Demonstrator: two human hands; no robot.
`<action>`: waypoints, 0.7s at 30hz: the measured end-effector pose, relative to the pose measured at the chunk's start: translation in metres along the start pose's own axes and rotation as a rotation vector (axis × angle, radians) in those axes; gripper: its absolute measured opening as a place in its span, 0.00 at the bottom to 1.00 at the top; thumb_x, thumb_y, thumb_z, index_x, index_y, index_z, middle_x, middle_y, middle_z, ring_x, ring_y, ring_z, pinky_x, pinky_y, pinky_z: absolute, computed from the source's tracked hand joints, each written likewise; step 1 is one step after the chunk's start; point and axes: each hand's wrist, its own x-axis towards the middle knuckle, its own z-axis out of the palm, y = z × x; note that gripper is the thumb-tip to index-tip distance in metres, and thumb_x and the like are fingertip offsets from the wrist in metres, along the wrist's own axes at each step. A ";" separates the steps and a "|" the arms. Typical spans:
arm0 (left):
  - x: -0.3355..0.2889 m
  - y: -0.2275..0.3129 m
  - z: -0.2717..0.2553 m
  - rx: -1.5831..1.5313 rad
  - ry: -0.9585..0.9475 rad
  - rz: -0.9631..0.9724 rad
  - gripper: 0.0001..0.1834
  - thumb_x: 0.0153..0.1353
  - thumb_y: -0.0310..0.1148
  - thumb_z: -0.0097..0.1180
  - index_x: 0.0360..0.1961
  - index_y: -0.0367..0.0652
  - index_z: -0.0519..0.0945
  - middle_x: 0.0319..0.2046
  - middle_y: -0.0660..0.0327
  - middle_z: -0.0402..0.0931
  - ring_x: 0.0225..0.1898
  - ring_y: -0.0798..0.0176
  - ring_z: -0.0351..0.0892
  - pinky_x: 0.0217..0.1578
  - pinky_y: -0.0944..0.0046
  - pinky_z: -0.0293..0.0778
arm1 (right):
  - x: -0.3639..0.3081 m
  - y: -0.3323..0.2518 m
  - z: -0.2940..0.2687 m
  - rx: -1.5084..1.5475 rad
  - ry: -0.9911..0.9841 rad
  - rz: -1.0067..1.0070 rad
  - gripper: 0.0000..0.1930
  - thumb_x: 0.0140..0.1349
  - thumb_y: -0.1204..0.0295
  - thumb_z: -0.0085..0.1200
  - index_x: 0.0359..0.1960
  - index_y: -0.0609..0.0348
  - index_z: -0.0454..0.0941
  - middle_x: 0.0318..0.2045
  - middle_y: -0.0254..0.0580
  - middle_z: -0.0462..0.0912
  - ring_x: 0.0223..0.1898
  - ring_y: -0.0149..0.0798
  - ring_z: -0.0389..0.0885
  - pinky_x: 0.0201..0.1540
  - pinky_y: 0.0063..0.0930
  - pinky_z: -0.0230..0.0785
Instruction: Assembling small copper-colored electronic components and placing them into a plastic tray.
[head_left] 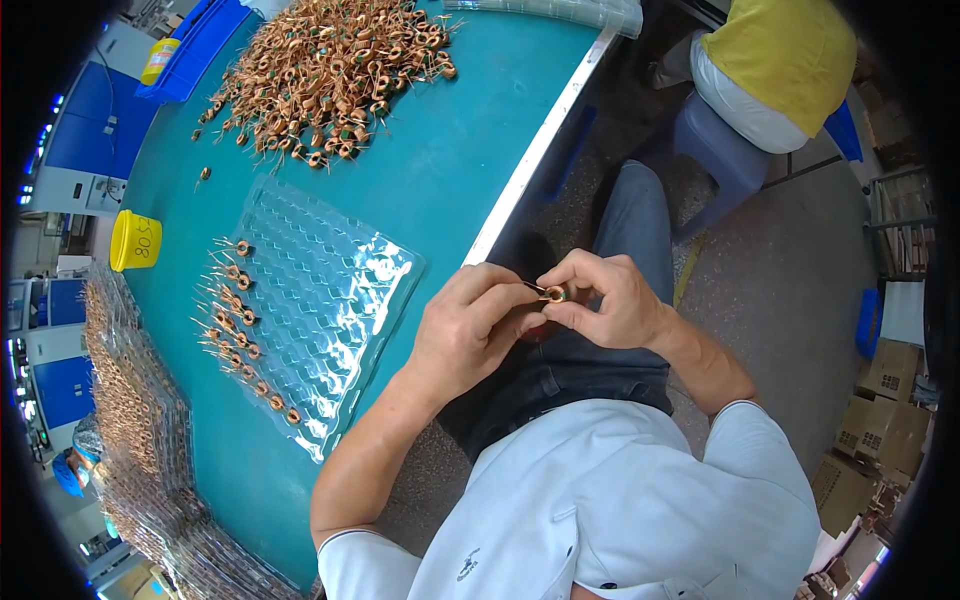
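Between my two hands, above my lap and just off the table edge, is a small copper-wound ring coil (555,295). My right hand (605,298) pinches the coil's ring between thumb and forefinger. The fingers of my left hand (475,322) are closed at its wire leads, which are partly hidden by the fingertips. On the green table (450,150) to my left lies a clear plastic blister tray (320,290). Several like coils (243,283) sit along its left side, their leads pointing outward.
A big heap of loose coils (330,70) covers the far part of the table. Stacked filled trays (150,430) line its left side, near a yellow tub (136,240). A blue bin (200,50) stands far left. Another person in yellow (785,55) sits on a stool (715,150) at far right.
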 end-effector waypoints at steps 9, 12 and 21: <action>-0.004 0.001 0.008 0.176 -0.046 0.083 0.11 0.46 0.22 0.66 0.31 0.42 0.79 0.30 0.61 0.76 0.31 0.57 0.77 0.30 0.60 0.74 | -0.001 -0.005 -0.003 -0.115 -0.112 0.005 0.11 0.55 0.75 0.63 0.38 0.63 0.77 0.24 0.43 0.82 0.23 0.34 0.82 0.26 0.23 0.72; -0.006 0.000 0.008 0.225 -0.061 0.130 0.10 0.46 0.22 0.65 0.30 0.41 0.77 0.30 0.61 0.76 0.31 0.57 0.77 0.29 0.60 0.73 | 0.000 -0.005 -0.001 -0.137 -0.139 -0.030 0.10 0.55 0.76 0.62 0.37 0.64 0.76 0.23 0.46 0.81 0.22 0.37 0.82 0.25 0.27 0.72; -0.009 0.003 0.007 0.280 -0.167 0.152 0.11 0.45 0.23 0.63 0.31 0.42 0.76 0.32 0.62 0.75 0.33 0.58 0.76 0.30 0.61 0.73 | 0.001 -0.011 -0.003 -0.111 -0.227 0.053 0.08 0.55 0.76 0.60 0.34 0.65 0.75 0.19 0.47 0.80 0.19 0.38 0.80 0.23 0.28 0.70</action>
